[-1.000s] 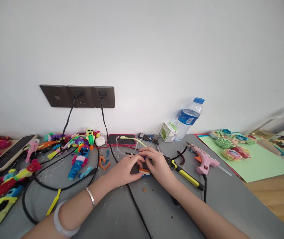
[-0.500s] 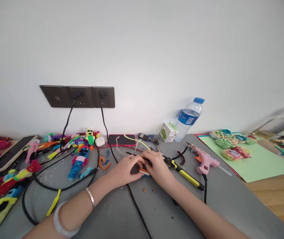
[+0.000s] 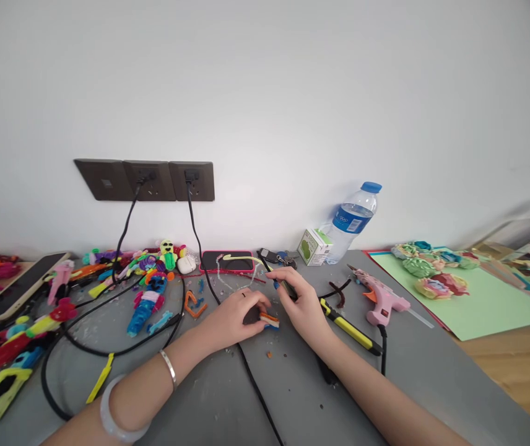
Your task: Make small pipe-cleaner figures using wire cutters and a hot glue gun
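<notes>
My left hand rests on the grey table, fingers curled over a small dark craft piece with an orange and white edge. My right hand is raised a little beside it, fingers pinched on a thin dark stick with a blue tip. A pale yellow pipe cleaner arcs over the red-cased phone just behind. Yellow-handled pliers lie right of my right hand.
A pink glue gun, a water bottle and a small green carton stand at the right. Colourful pipe-cleaner figures and black cables crowd the left. Paper flowers lie on a green sheet.
My right hand has lifted off the craft piece and drawn back slightly to the right, bringing the thin dark stick up with it. My left hand stays on the piece.
</notes>
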`<state>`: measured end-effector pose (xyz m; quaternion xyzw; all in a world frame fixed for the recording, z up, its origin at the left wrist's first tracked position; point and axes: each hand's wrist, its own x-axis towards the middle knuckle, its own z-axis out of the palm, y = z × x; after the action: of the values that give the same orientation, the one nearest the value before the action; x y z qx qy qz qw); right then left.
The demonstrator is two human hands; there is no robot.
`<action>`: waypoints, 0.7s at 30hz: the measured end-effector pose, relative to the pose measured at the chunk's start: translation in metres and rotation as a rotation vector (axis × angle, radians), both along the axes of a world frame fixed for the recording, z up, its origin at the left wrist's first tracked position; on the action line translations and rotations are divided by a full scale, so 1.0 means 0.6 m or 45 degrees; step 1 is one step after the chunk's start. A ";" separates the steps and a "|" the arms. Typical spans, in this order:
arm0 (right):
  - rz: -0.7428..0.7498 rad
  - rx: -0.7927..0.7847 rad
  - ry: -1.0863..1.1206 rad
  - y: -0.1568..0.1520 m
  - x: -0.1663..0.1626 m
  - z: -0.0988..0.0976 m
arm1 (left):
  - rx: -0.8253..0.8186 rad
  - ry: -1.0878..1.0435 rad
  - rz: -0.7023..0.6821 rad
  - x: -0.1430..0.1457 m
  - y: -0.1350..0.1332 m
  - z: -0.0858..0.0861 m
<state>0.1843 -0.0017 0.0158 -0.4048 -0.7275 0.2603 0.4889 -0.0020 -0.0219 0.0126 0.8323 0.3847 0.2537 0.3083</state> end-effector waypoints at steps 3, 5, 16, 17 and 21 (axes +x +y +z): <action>0.036 0.012 -0.059 0.000 -0.001 -0.002 | -0.001 0.003 -0.008 0.000 0.000 0.002; 0.060 0.006 -0.080 0.001 -0.002 -0.003 | 0.004 0.005 -0.008 0.000 0.000 0.003; 0.042 -0.004 -0.063 0.005 0.002 -0.018 | 0.031 0.008 -0.020 0.000 0.002 -0.001; 0.047 -0.002 -0.062 0.004 0.002 -0.017 | 0.031 0.008 -0.020 -0.001 0.002 -0.001; 0.091 0.007 -0.050 0.000 0.000 -0.007 | 0.052 0.003 -0.022 0.000 0.003 -0.002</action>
<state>0.1842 -0.0014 0.0117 -0.3823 -0.7518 0.2675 0.4660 -0.0021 -0.0204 0.0114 0.8420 0.3724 0.2579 0.2930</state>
